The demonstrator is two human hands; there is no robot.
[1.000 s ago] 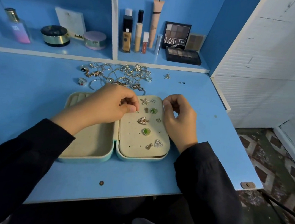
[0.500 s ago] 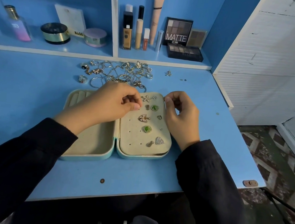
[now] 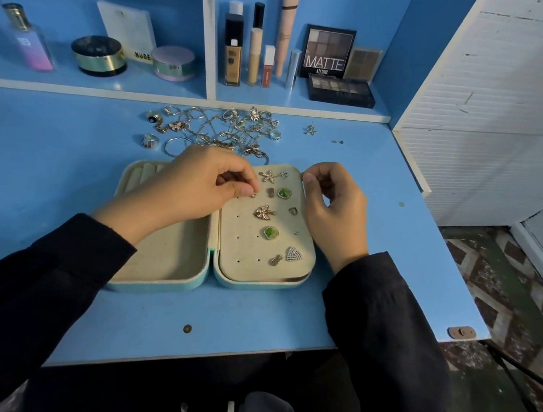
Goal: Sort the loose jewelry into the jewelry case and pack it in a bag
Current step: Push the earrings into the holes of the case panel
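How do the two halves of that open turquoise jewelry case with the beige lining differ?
The left half is a hollow tray with ribbed slots at its far end; the right half is a flat padded board pierced with small holes. Earrings sit on the right half, none on the visible part of the left half. Both have beige lining and a turquoise shell.

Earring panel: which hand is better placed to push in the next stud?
Left, probably. The left hand pinches a small stud over free holes in the earring panel; the right hand sits curled at its edge.
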